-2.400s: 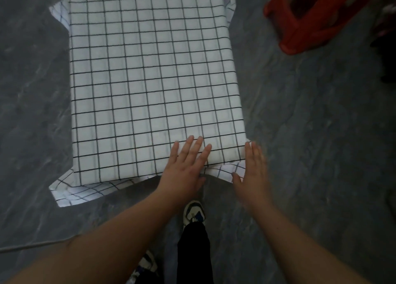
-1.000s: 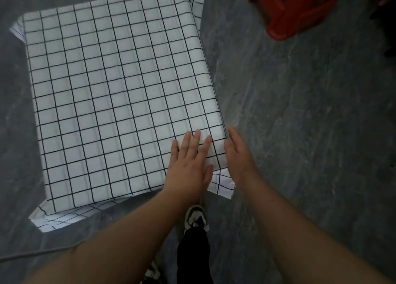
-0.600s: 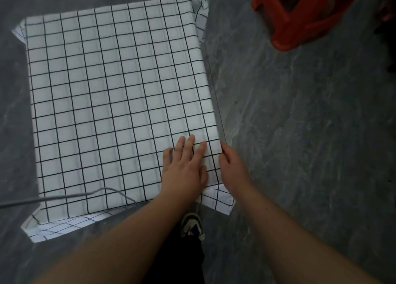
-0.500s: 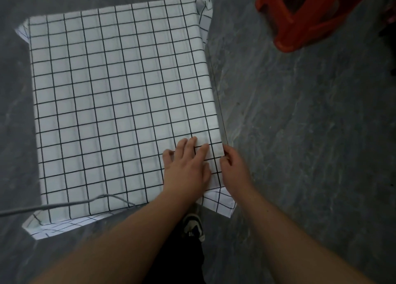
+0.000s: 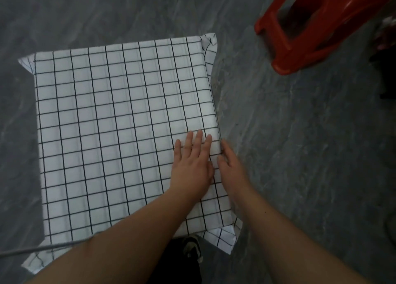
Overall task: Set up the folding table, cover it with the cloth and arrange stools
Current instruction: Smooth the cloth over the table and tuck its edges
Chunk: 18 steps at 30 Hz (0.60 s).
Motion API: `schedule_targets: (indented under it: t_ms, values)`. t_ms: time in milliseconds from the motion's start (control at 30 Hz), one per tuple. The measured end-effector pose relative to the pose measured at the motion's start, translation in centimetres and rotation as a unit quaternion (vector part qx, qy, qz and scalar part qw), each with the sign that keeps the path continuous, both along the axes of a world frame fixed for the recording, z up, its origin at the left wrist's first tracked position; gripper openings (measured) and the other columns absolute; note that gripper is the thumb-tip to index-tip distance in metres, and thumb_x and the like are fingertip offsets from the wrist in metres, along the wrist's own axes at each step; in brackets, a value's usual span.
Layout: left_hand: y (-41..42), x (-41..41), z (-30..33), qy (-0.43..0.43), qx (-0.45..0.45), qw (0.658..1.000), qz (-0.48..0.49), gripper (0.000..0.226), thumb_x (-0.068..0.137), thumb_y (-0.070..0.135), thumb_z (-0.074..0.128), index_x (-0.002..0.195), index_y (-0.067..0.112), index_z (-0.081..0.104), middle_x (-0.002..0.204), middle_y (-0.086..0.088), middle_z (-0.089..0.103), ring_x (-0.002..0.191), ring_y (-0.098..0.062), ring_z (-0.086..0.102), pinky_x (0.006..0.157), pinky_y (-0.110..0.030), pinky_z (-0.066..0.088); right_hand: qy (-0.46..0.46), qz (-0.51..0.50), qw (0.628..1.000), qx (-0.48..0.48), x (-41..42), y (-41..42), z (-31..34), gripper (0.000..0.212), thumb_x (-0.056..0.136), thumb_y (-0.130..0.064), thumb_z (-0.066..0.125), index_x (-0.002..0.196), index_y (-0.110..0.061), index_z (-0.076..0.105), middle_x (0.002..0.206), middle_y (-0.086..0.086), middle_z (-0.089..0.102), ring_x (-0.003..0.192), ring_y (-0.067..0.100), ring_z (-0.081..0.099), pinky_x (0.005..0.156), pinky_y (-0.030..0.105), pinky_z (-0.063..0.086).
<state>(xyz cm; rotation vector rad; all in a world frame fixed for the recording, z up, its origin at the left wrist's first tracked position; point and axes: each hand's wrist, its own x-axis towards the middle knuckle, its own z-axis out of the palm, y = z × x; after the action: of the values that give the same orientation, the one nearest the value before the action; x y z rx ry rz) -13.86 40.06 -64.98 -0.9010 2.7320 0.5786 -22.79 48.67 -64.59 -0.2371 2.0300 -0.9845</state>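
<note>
Checked cloth point(image 5: 120, 133) spread over the table, whose top it hides; corners hang past the near and far edges. Left hand point(image 5: 191, 165) lies flat on the cloth near its right edge, fingers straight and together. Right hand point(image 5: 232, 168) rests along that edge, fingers extended against the fold, holding nothing. Red stool point(image 5: 308, 30) lies tipped on the floor point(image 5: 300, 155), beyond the cloth's far right corner and well apart, nearer the right hand; bare floor lies between. A grey cord point(image 5: 42, 248) crosses the cloth's near left corner.
</note>
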Motion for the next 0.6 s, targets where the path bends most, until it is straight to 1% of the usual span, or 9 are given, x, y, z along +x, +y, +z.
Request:
schedule_targets:
  t_ms: [67,133,233,300,333,400,467,533,600]
  values:
    - [-0.9,-0.7,-0.4,-0.02,0.015,1.0,-0.008,0.063,0.101,0.045,0.021,0.156,0.025,-0.002,0.164,-0.004,-0.009,0.148,-0.024,-0.02,0.119,-0.054,-0.005,-0.02,0.004,1.0,0.001,-0.3,-1.1,-0.4,0.049,0.104,-0.024,0.039,0.152,-0.028,0.034,0.157,-0.007,0.036,0.141,0.004,0.033,0.119,0.034,0.027]
    - [-1.3,-1.1,-0.8,-0.037,0.029,0.999,-0.019,0.062,0.101,0.048,0.017,0.155,0.027,-0.005,0.164,-0.004,-0.013,0.147,-0.025,-0.023,0.118,-0.054,-0.006,-0.03,-0.007,0.999,0.009,-0.5,-1.7,-0.4,0.045,0.105,-0.027,0.04,0.15,-0.028,0.039,0.151,-0.01,0.043,0.135,0.003,0.041,0.114,0.032,0.035]
    - [-1.5,-1.1,-0.9,-0.045,0.04,0.998,-0.029,0.061,0.101,0.05,0.017,0.155,0.029,-0.001,0.164,-0.004,-0.011,0.148,-0.026,-0.02,0.118,-0.054,-0.005,-0.04,-0.035,0.998,0.014,-0.7,-2.1,-0.1,0.035,0.104,-0.023,0.043,0.138,-0.032,0.048,0.122,-0.027,0.054,0.107,-0.015,0.053,0.09,0.01,0.042]
    - [-2.0,-1.2,-0.6,-0.044,0.045,0.998,-0.03,0.061,0.099,0.049,0.018,0.156,0.03,0.005,0.164,-0.003,-0.005,0.15,-0.026,-0.013,0.119,-0.054,-0.002,-0.039,-0.038,0.998,0.024,-1.1,-2.3,0.1,0.028,0.103,-0.019,0.046,0.128,-0.03,0.052,0.108,-0.026,0.056,0.094,-0.018,0.056,0.077,0.007,0.044]
    - [-2.4,-1.4,-0.3,-0.041,0.048,0.998,-0.025,0.061,0.097,0.048,0.02,0.155,0.03,0.011,0.165,-0.003,0.001,0.151,-0.025,-0.007,0.119,-0.054,0.001,-0.034,-0.032,0.998,0.034,-1.5,-2.6,0.3,0.024,0.102,-0.017,0.047,0.122,-0.029,0.052,0.104,-0.024,0.057,0.094,-0.014,0.058,0.075,0.007,0.044]
    - [-3.1,-2.0,0.3,-0.033,0.052,0.998,-0.002,0.06,0.094,0.043,0.027,0.152,0.028,0.025,0.162,-0.002,0.019,0.15,-0.025,0.008,0.118,-0.053,0.01,-0.021,-0.018,0.998,0.056,-2.6,-3.3,0.1,0.02,0.101,-0.013,0.048,0.115,-0.026,0.053,0.102,-0.019,0.058,0.1,-0.001,0.059,0.077,0.008,0.041]
    - [-4.1,-3.0,1.1,-0.028,0.054,0.998,0.026,0.061,0.089,0.041,0.028,0.148,0.026,0.032,0.156,-0.002,0.03,0.147,-0.024,0.018,0.116,-0.052,0.016,-0.013,-0.005,0.997,0.076,-3.8,-4.1,0.0,0.021,0.1,-0.013,0.05,0.119,-0.017,0.056,0.108,-0.009,0.061,0.108,0.012,0.059,0.086,0.017,0.044]
    - [-5.5,-4.1,1.7,-0.006,0.048,0.997,0.056,0.063,0.085,0.039,0.027,0.145,0.023,0.037,0.153,-0.003,0.036,0.145,-0.025,0.024,0.116,-0.051,0.02,0.002,0.006,0.996,0.085,-5.3,-5.5,0.2,0.028,0.099,-0.015,0.052,0.126,-0.015,0.056,0.116,-0.003,0.062,0.113,0.016,0.058,0.096,0.026,0.044]
    - [-7.3,-5.2,1.9,0.016,0.04,0.995,0.085,0.062,0.084,0.034,0.033,0.144,0.021,0.038,0.152,-0.004,0.037,0.144,-0.025,0.024,0.117,-0.05,0.022,0.017,0.01,0.997,0.079,-7.0,-7.4,0.3,0.034,0.098,-0.017,0.053,0.132,-0.016,0.054,0.125,0.0,0.06,0.118,0.015,0.056,0.102,0.028,0.042]
